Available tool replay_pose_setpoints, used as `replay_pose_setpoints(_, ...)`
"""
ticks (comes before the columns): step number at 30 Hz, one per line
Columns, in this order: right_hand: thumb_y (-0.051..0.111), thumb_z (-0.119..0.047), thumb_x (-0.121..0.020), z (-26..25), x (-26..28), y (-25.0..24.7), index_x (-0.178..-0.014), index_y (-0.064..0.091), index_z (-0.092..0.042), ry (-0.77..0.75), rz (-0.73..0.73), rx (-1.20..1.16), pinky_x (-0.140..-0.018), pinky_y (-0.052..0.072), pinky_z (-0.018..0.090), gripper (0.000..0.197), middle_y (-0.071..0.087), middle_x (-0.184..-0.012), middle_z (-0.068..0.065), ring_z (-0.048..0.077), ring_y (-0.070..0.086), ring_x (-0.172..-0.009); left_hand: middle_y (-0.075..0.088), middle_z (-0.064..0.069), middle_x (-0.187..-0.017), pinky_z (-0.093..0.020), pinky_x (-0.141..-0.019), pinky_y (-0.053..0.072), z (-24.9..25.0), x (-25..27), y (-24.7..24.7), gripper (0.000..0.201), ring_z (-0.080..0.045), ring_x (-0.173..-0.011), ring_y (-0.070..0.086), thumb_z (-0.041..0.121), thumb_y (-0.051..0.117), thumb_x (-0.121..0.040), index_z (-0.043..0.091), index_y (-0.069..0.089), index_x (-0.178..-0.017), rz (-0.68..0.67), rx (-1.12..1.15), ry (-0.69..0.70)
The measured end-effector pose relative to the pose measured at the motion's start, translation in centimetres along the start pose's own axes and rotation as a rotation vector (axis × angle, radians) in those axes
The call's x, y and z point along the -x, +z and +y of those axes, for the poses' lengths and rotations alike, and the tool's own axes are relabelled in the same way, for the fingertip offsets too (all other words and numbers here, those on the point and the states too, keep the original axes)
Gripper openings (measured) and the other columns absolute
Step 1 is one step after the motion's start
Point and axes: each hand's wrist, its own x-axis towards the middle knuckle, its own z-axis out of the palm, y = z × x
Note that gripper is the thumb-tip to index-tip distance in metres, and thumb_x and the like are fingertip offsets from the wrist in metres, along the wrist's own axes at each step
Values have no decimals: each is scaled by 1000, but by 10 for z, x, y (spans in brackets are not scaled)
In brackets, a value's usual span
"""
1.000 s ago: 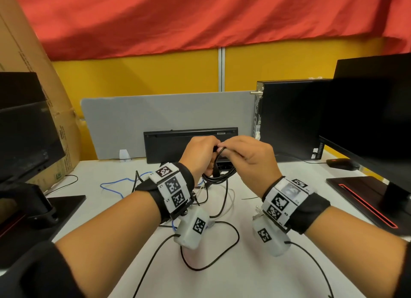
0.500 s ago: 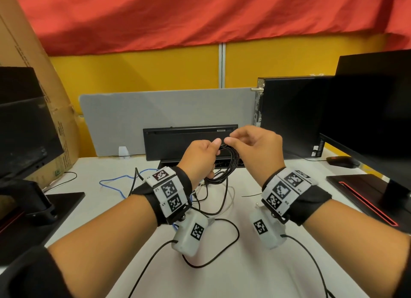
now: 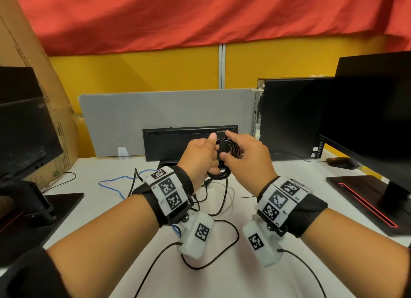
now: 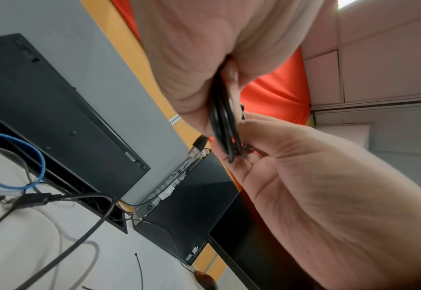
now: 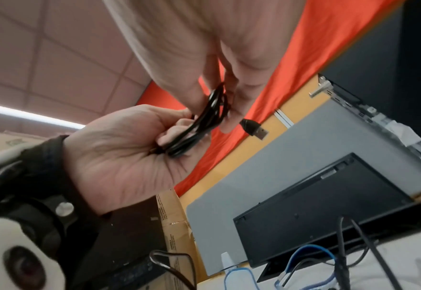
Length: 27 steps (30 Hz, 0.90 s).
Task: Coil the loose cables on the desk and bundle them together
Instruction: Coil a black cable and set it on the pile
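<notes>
both hands are raised above the white desk [image 3: 222,275], meeting around a coiled black cable with several loops [image 3: 231,149]. left hand [image 3: 200,157] has its fingers curled round one side of the coil, thumb up along the top. right hand [image 3: 246,157] touches the opposite side; in the right wrist view its fingertips [image 5: 231,115] pinch the loops, while the index finger points forward in the head view. a black usb plug [image 5: 254,129] sticks out free just beside the coil.

under the hands, on the desk, lie loose cables: a thin blue cable [image 3: 115,184], a pale grey cable [image 3: 231,199] and black cables [image 3: 222,248] that trail toward the near edge. behind them a black keyboard stands on edge [image 3: 178,142] against a grey fabric divider panel [image 3: 133,119]. 1 black desktop tower [image 3: 289,119] stands to the right, with 1 black monitor [image 3: 378,111] beside it and another black monitor [image 3: 22,119] at the left.
</notes>
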Motion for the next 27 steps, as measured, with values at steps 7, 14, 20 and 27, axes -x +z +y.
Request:
replay_pose_setpoints(7,65,-12,-89,1,-3,-3,-85,74,-23,143,63,-188,-63,56,25,15,72,-76,-3,14,69,-69,27,5,-53,-20,-43,26,5,2,-4,28,-8,-44,22,26,44,-103,6,53,-85,-109,133,-38)
replay_pose_setpoints(14,66,-2,-88,1,-8,-17,-80,74,-11,377,-91,-463,-59,57,25,14,68,-60,-2,10,62,-57,44,-1,-67,-28,-61,45,3,-5,-19,23,-12,-57,40,13,46,-101,-4,59,-108,-236,-24,22)
replay_pose_setpoints(20,64,3,-88,1,-8,-26,-90,71,3,600,-185,-731,-68,57,29,8,69,-76,13,18,63,-63,67,-1,-79,-30,-76,55,-1,-7,-31,24,-13,-69,59,1,51,-96,2,63,-118,-311,-211,49)
replay_pose_setpoints(27,60,7,-89,-4,-9,-25,-104,65,11,703,-179,-880,-80,60,41,16,72,-88,23,23,69,-72,73,-15,-99,-37,-78,59,-6,-10,-35,34,-27,-89,72,-6,60,-88,10,68,-117,-274,-318,77)
